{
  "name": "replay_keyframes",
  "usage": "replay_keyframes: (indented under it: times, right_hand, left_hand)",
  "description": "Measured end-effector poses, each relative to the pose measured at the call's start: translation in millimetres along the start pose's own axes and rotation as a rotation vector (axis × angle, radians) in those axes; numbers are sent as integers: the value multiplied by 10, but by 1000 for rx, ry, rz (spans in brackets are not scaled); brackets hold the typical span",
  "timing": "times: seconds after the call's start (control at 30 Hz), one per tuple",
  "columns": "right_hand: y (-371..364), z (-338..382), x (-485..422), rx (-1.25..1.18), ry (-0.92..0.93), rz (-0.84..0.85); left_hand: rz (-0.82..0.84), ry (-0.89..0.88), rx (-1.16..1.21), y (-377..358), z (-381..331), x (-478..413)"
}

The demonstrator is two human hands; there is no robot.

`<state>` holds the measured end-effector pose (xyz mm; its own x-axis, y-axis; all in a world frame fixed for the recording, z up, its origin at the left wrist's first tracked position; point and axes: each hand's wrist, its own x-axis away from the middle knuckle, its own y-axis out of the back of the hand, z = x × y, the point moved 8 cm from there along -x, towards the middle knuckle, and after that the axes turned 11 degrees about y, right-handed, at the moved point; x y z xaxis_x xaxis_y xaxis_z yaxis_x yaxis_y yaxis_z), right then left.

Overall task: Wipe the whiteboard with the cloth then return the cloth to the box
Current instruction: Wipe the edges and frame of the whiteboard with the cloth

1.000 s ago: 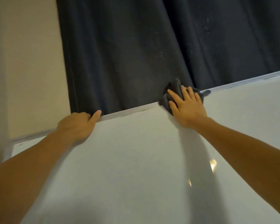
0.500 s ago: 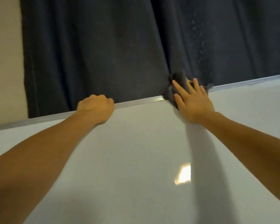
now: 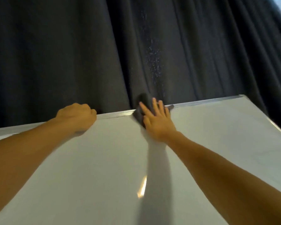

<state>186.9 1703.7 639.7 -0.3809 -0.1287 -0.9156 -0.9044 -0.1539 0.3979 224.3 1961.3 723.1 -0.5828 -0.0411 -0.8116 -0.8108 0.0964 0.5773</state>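
The right hand (image 3: 158, 122) lies flat with fingers spread wide, pressing the dark grey cloth (image 3: 143, 103) against the top edge of the whiteboard (image 3: 91, 168); the cloth is bunched under the fingertips and part of it rides up over the metal frame (image 3: 115, 113) onto the dark curtain (image 3: 55, 54) behind; the left hand (image 3: 75, 116) is curled tight over the same top edge, well to the left, seemingly steadying the board; the box is not in view.

3 risks stand out, as I judge them; 1, the cloth is only pinned by an open palm, not gripped, so a stroke past the rim could let it slip over the back of the board and drop behind it, out of reach; 2, the bunched cloth could snag or drag the curtain, which already shows pale specks just above it; 3, pressure this high on the board, if the left hand loosens, may tip or shift it. The surface looks clean and glossy where visible, with 1 bright glare streak lower down; whether marks remain elsewhere I cannot tell, so wiping seems under way and the return to the box not yet begun.
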Motion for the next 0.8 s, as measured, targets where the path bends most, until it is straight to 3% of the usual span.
replay_keyframes:
  times: [0.07,0.13,0.3,0.4,0.43,0.47,0.57,0.6,0.63,0.7,0.8]
  right_hand:
    - [46,-792,144,-92,-450,-2]
    - [-2,-912,213,-38,-429,20]
    - [-169,288,362,-23,610,8]
    - [-73,-20,598,-11,1023,20]
    - [3,-347,555,19,1018,-10]
    - [87,-827,416,23,881,-27]
    - [251,-2920,148,-16,-2,-15]
    - [251,-3441,228,-46,-210,4]
    - [240,-3735,280,-61,-276,17]
    - [206,-3839,242,-53,-159,40]
    - [118,-3334,210,-20,354,30]
  left_hand:
    - [10,19,9,-20,-109,9]
    - [27,5,37,-71,-422,20]
    - [56,-41,43,-160,-1317,6]
    - [76,-27,23,-221,-1799,-52]
    - [66,-36,2,-247,-1915,-77]
    - [60,-34,-11,-291,-2014,-103]
    - [79,9,14,-453,-2405,-155]
    - [68,17,11,-497,-2576,-174]
    - [59,20,4,-532,-2779,-195]
    - [62,1,17,-611,-3278,-223]
    - [107,-86,42,-685,-4167,-222]
